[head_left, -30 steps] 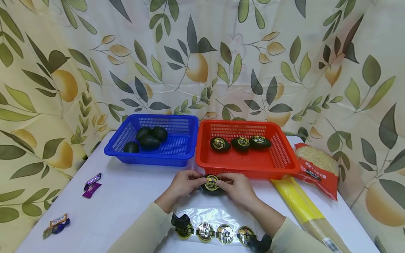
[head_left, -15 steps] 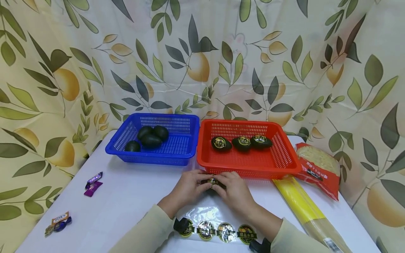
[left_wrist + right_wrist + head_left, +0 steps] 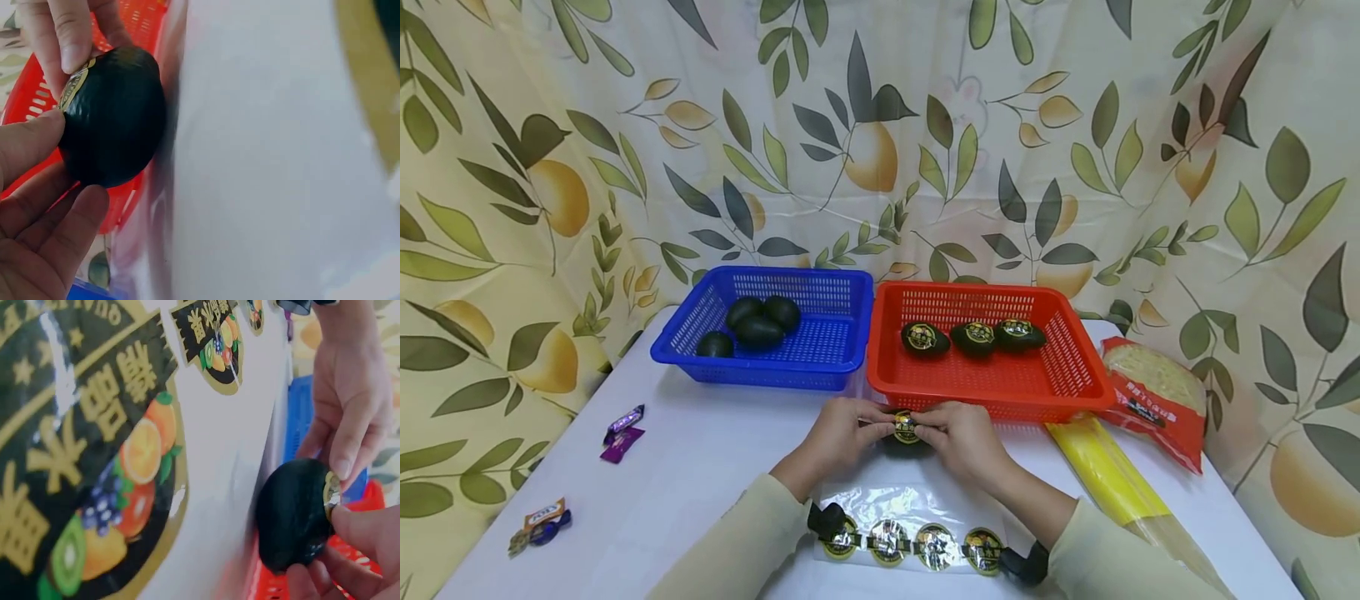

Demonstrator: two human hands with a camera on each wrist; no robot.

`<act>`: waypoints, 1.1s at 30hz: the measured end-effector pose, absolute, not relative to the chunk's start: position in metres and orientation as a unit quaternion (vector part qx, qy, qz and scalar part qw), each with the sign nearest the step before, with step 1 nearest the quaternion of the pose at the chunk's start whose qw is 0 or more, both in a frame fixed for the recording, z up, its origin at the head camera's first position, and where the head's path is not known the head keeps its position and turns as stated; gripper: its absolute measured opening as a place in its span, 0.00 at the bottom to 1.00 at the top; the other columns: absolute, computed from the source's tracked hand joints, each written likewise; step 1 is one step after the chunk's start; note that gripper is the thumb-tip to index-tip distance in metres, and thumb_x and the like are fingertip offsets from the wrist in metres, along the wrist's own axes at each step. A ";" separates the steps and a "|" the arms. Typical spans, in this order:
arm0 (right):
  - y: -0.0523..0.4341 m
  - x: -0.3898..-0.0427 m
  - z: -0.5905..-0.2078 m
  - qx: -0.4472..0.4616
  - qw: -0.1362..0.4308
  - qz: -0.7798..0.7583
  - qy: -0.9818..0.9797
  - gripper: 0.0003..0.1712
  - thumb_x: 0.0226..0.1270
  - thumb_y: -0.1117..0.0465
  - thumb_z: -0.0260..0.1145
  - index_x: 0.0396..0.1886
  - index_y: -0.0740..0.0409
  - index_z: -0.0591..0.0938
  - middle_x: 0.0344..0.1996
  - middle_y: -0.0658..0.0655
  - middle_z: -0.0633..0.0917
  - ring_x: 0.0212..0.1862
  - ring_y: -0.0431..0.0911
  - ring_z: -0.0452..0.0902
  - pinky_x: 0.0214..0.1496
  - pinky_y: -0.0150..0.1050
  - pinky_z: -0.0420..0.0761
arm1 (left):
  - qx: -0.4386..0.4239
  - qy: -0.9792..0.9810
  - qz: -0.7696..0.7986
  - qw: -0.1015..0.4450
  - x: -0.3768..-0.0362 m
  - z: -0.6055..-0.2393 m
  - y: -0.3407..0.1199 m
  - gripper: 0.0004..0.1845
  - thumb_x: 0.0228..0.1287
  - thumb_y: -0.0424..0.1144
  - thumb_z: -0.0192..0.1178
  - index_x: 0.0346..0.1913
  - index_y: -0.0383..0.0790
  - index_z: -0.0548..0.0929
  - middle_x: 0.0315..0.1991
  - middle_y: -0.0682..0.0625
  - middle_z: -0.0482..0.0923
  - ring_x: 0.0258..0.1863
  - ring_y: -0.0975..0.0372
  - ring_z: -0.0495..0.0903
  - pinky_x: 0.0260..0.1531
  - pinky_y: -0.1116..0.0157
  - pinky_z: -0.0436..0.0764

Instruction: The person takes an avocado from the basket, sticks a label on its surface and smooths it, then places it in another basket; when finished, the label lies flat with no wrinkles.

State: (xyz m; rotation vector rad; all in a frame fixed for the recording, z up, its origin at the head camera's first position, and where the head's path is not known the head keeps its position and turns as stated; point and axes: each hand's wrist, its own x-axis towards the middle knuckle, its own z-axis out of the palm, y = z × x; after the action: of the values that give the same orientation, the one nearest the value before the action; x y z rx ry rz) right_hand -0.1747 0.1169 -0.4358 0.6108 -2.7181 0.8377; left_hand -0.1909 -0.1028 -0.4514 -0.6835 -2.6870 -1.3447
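Both hands hold one dark avocado just above the white table, in front of the red basket. My left hand grips its left side and my right hand its right side. Fingertips of both press on a gold-and-black round sticker on the avocado's top. In the left wrist view the avocado sits between my left thumb and fingers, with the sticker edge-on. The right wrist view shows the avocado pinched from both sides.
A clear sheet with several round stickers lies near my forearms. The blue basket holds several plain avocados; the red basket holds three stickered ones. A yellow noodle pack and a red bag lie right, wrapped candies left.
The avocado has been turned in my hands: its sticker faced the camera, then showed edge-on, and now shows partly between my fingertips. The hands stayed in place before the red basket.
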 end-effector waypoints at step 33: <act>0.109 -0.176 -0.430 0.185 -0.045 0.305 -0.933 0.36 0.53 0.50 0.82 0.60 0.56 0.81 0.47 0.53 0.88 0.48 0.46 0.83 0.54 0.48 0.84 | -0.131 -0.841 -0.525 -0.016 -0.187 -0.447 -0.104 0.13 0.73 0.48 0.64 0.45 0.43 0.90 0.41 0.50 0.89 0.40 0.57 0.86 0.40 0.61 0.87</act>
State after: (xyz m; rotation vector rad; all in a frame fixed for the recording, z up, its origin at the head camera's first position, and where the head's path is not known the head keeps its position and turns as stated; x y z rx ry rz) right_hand -0.1765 0.1093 -0.4301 0.5994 -3.0172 0.9870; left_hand -0.1868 -0.1041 -0.4471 -0.4163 -2.6685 -1.6659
